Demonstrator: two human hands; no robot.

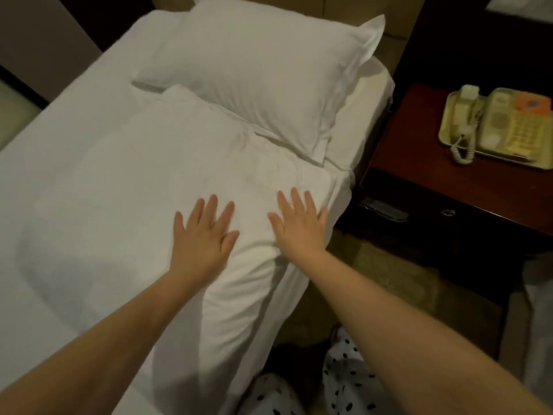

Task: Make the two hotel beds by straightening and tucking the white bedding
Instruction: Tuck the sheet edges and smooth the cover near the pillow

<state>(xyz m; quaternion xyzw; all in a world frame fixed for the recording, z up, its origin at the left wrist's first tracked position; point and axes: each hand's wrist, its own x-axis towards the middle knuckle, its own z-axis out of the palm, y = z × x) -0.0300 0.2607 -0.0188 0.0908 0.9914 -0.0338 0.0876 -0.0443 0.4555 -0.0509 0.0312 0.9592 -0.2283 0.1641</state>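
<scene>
Both palms are down flat, and here's how we stand. Our left hand (203, 232) and right hand (299, 226) lie side by side on the white padded duvet (119, 190), fingers straight and spread, pressing on the cloth and gripping nothing.

The duvet runs under both hands and away to the left of the left hand. Just past the right hand's little finger its edge drops over the side of the mattress. Beyond our fingertips sits the white striped pillow (254, 64), and off past the left hand lies the plain white fitted sheet (98, 85).

How will it handle? We'd judge it soft, puffy and light. It dents under the palms, so it should slide and smooth with flat sweeps, but it will bunch if we shove it. For tucking, the place to take hold looks to be that hanging edge below the right hand, pinched along the hem rather than grabbed in the middle.

Any writing? None on the bedding that we can make out. Well off to the right of the right hand, on the dark red-brown wooden nightstand (419, 163), a cream corded telephone (502, 127) carries an orange label, too blurred to read.
</scene>
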